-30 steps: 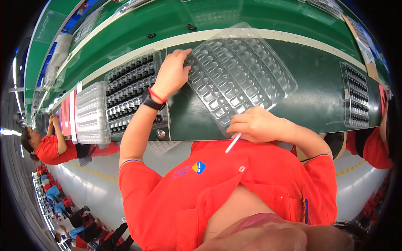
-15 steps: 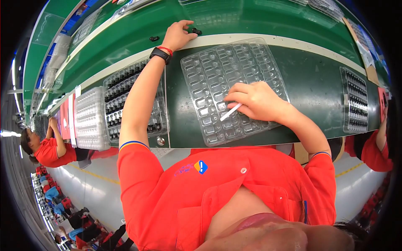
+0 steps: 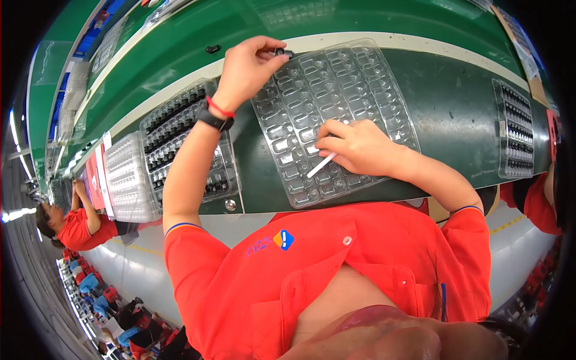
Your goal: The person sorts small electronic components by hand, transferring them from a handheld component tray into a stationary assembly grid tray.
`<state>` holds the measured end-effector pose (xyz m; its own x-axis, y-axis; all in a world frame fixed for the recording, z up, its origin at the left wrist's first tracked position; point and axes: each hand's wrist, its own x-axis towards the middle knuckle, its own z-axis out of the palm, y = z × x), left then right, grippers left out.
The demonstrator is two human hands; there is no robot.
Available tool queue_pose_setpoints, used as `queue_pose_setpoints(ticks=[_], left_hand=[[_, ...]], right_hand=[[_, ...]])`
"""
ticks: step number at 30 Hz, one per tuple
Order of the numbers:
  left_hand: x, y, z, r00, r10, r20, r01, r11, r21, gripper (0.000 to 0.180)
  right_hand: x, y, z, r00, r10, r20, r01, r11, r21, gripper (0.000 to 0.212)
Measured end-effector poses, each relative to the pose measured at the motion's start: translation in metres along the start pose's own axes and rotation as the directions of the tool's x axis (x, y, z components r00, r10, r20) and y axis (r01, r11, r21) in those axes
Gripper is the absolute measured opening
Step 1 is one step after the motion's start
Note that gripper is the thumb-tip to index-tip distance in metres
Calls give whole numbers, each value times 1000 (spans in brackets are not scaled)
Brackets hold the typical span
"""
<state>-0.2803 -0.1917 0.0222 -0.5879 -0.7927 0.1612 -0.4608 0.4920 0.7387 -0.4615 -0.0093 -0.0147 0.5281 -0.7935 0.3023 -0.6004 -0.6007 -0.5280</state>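
Between the thumb and fingertips of my left hand [image 3: 247, 71] is a small black part [image 3: 287, 54], held above the far left corner of a clear plastic tray [image 3: 384, 90]. The tray's many moulded pockets look bare. My right hand [image 3: 365, 147] rests over the tray's near middle, fingers curled round a thin white stick [image 3: 321, 165] that slants down to the left. What kind of tool the stick is, I cannot tell. A second small black part [image 3: 213, 49] lies on the green surface, beyond my left hand.
Left of my left forearm is a tray partly filled with black parts [image 3: 180, 123], beside a stack of clear trays [image 3: 127, 180]. Another filled tray [image 3: 517, 129] lies far right. A pale strip [image 3: 420, 43] crosses the bench. A person in red [image 3: 84, 225] works at far left.
My left hand has picked the nearer black part off the green surface and brought it toward the tray. My right hand keeps the white stick over the tray.
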Motion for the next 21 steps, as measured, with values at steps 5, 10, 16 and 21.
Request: queue_pose_setpoints(ticks=[5,10,16,21], left_hand=[[-37,11,-6,1000,-23,0,23,998,-52,25],[-61,12,-10,992,-124,10,124,976,-179,22],[-79,39,-7,1000,-13,21,16,989,-149,22],[-95,51,-4,993,38,111,-19,986,-163,20]], right_hand=[[8,6,-30,999,43,-10,-44,987,-155,18],[32,71,-63,949,126,-288,-226,911,-345,28],[34,124,-73,911,291,-293,-408,746,-526,41],[-19,125,-117,733,587,-345,-670,531,-520,39]])
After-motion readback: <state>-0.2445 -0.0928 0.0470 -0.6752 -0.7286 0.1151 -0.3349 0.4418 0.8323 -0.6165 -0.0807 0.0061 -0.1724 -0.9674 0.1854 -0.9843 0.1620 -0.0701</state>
